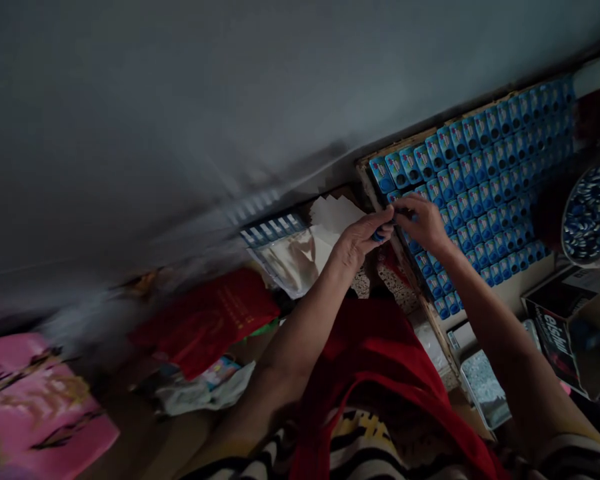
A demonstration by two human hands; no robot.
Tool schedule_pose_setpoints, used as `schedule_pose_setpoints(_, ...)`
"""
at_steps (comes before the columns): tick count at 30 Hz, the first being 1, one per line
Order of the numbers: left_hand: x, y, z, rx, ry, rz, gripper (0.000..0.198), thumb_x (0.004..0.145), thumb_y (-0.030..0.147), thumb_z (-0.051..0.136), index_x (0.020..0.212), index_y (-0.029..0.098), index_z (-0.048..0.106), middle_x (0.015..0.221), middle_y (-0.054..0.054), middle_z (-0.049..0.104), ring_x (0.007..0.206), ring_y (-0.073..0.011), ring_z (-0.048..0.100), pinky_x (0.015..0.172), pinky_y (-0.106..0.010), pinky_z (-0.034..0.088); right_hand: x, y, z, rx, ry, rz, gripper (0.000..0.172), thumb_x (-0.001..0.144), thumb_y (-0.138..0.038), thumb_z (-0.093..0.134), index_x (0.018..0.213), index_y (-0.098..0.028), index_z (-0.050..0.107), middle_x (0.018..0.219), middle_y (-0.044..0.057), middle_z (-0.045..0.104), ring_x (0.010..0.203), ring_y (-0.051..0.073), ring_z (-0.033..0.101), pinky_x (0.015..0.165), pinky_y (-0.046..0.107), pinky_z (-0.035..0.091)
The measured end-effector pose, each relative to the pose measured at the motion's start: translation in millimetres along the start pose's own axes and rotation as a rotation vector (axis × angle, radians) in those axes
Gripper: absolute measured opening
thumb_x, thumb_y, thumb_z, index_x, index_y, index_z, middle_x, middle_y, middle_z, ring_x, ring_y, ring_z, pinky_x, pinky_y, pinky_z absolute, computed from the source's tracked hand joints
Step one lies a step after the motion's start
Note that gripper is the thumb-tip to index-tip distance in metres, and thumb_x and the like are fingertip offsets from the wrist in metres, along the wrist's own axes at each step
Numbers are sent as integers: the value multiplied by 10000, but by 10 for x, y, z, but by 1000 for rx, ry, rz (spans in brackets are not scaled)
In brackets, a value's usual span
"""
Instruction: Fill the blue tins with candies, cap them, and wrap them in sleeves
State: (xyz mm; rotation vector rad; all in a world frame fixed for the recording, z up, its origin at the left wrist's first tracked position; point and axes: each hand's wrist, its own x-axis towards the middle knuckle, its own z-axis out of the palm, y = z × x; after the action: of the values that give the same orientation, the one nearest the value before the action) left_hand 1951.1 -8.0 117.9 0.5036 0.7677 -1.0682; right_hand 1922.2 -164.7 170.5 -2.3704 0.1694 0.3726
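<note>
Blue packet (pixel 380 235) pinched between both hands at the near-left corner of a tray (pixel 367 175) filled with rows of like packets (pixel 485 180).
The left hand (pixel 363 239) has its fingers curled in a clenched grip on the packet's lower end; the right hand (pixel 423 223), palm down, meets it from the tray side, fingertips grasping the same packet. Both forearms reach forward over a red cloth (pixel 375 353). Risk, as judged: the packet is small and the view dim and blurred, so a loosened grip could drop it among the rows or knock neighbouring packets out of line.
</note>
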Motion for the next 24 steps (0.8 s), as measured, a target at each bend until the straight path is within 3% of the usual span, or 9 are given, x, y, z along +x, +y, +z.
schedule_pose_setpoints(3,31,1,111,86,-2,59,346,757,234,1024,824,115,706,718,5,670,536,-15,522,485,-134,347,166,136,-112,-40,37,47,186,898,-200,661,980,-218,827,997,51,794,938,227,716,883,351,561)
schedule_pose_setpoints(6,36,104,226,98,37,141,341,840,387,973,893,139,745,801,-37,739,591,-51,592,525,-154,444,466,210,-177,-183,132,114,232,925,-181,615,1031,-220,818,1071,77,786,1019,249,710,941,386,556)
schedule_pose_setpoints(8,11,203,271,65,51,162,343,893,456,922,942,157,760,826,-46,756,630,-81,641,570,-182,519,668,222,-176,-289,125,134,215,938,-176,614,1034,-222,800,1123,96,771,1084,275,699,973,413,549)
schedule_pose_setpoints(13,-38,375,238,-23,7,158,386,1012,541,766,1153,182,780,986,-86,813,880,-184,794,757,-277,656,1054,308,-115,-413,46,163,104,998,-249,669,1076,-219,731,1114,98,747,1145,337,693,984,468,550)
schedule_pose_setpoints(16,-11,387,182,-23,-31,148,463,1032,606,707,1225,190,770,1067,-111,832,1032,-236,820,822,-311,673,1202,466,-121,-383,68,152,192,1033,-405,698,1051,-214,696,1023,80,723,1145,340,700,945,453,562)
schedule_pose_setpoints(20,-11,371,121,2,-33,148,528,1105,627,543,1318,191,750,1149,-132,840,1160,-266,812,951,-370,675,1157,472,-158,-339,143,74,322,1028,-534,695,997,-213,695,933,63,714,1075,317,712,921,447,572)
schedule_pose_setpoints(24,-76,398,75,41,-48,133,633,1157,625,341,1435,187,702,1163,-131,845,1196,-273,804,1073,-449,648,749,113,-122,-211,170,-52,230,1047,-451,667,1044,-243,764,1026,62,756,1016,258,699,896,380,573)
